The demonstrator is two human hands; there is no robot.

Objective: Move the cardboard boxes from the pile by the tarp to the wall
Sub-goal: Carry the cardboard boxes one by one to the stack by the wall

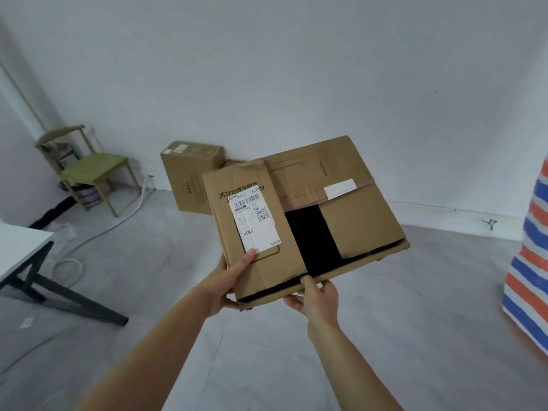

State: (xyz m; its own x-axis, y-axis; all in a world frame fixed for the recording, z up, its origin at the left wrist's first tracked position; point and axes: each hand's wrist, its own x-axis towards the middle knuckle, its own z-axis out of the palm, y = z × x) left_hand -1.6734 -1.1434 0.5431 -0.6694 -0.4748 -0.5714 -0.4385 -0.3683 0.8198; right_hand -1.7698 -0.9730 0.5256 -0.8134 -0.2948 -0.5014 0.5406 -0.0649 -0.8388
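Observation:
I hold a flat brown cardboard box (350,215) out in front of me, above the floor. Its top flaps gape and show a dark inside, and a white shipping label sits on the left flap. My left hand (229,280) grips the near left corner, thumb on the label. My right hand (315,295) grips the near edge, thumb on top. Behind it, another cardboard box (185,173) stands on the floor against the white wall (296,69). The striped red, blue and white tarp (530,256) hangs at the right edge.
A wooden chair with a green seat (92,169) stands in the left corner, a small basket under it. A white table with dark legs (20,247) is at the left. A pale hose (98,232) snakes over the grey tiled floor.

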